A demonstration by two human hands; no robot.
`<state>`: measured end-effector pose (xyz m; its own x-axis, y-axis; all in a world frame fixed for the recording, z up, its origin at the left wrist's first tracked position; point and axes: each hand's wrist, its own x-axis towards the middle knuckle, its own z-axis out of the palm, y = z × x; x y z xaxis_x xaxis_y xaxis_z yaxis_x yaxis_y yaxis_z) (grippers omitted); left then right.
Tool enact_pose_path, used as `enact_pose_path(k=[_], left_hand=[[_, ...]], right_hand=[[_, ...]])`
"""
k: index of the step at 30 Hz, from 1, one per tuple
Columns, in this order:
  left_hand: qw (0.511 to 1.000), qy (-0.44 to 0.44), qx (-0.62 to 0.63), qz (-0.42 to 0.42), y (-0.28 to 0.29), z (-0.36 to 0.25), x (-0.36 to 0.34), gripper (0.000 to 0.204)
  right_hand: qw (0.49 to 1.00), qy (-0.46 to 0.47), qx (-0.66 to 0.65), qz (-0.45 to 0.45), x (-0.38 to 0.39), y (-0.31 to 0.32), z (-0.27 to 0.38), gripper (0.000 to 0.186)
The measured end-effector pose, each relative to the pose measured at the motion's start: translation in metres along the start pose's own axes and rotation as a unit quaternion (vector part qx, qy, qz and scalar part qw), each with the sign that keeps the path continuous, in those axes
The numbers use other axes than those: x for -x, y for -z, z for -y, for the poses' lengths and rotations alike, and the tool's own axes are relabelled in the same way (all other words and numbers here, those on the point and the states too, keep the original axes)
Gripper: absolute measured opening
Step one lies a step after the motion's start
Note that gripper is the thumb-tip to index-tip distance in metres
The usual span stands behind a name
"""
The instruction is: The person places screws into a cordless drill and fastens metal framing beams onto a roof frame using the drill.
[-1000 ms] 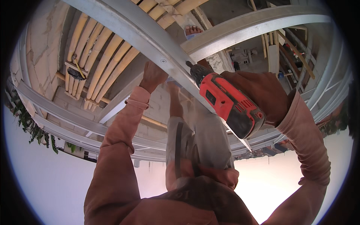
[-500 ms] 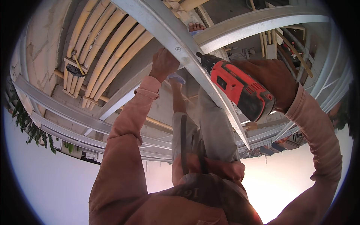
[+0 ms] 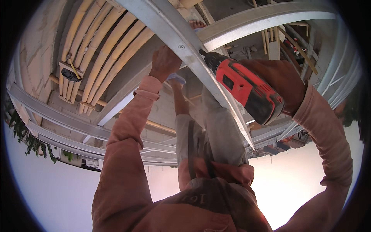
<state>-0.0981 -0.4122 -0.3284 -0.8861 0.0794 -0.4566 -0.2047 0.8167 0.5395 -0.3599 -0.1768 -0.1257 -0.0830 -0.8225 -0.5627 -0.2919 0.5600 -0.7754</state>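
My right hand [image 3: 276,83] is wrapped round a red and black cordless drill [image 3: 245,89], held tilted. Its dark chuck points up and left, and its tip lies at the edge of a long silver metal beam [image 3: 170,33]. Whether the tip touches the metal I cannot tell. A round screw head [image 3: 181,47] sits in the face of that beam, left of the drill tip. At the beam's left edge my left hand [image 3: 166,62] is closed on it, with the fingertips partly hidden. A second metal beam [image 3: 266,23] meets the first from the right.
Several bamboo poles [image 3: 112,54] lie below at the left, near a small black bundle [image 3: 71,74]. More metal beams [image 3: 58,114] cross around me. My sandalled feet [image 3: 177,78] show lower down, between the beams. Loose wood [image 3: 297,48] and rubble lie at the upper right.
The beams and poles have shifted slightly left and up in view. Both hands keep their holds, and the drill tip stays by the beam's edge.
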Motion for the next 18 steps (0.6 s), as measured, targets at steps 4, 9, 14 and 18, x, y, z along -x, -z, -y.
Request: enact_pose_path(k=[4,9,14,18], left_hand=[[0.999,-0.005,0.022,-0.033,0.006,-0.005,-0.001,0.024],[0.999,0.018,0.017,0.021,0.008,-0.004,-0.010,0.024],[0.995,-0.081,-0.044,0.031,0.027,-0.004,-0.003,0.027],[0.990,-0.136,0.015,0.037,0.059,0.001,-0.004,0.035]], right_hand=[[1.000,-0.008,0.027,0.014,-0.004,0.004,0.005,0.049],[0.999,-0.004,0.032,0.014,-0.001,0.001,0.001,0.061],[0.999,-0.026,0.019,0.036,-0.002,0.008,0.001,0.059],[0.998,-0.027,0.058,0.020,0.008,-0.005,-0.004,0.061]])
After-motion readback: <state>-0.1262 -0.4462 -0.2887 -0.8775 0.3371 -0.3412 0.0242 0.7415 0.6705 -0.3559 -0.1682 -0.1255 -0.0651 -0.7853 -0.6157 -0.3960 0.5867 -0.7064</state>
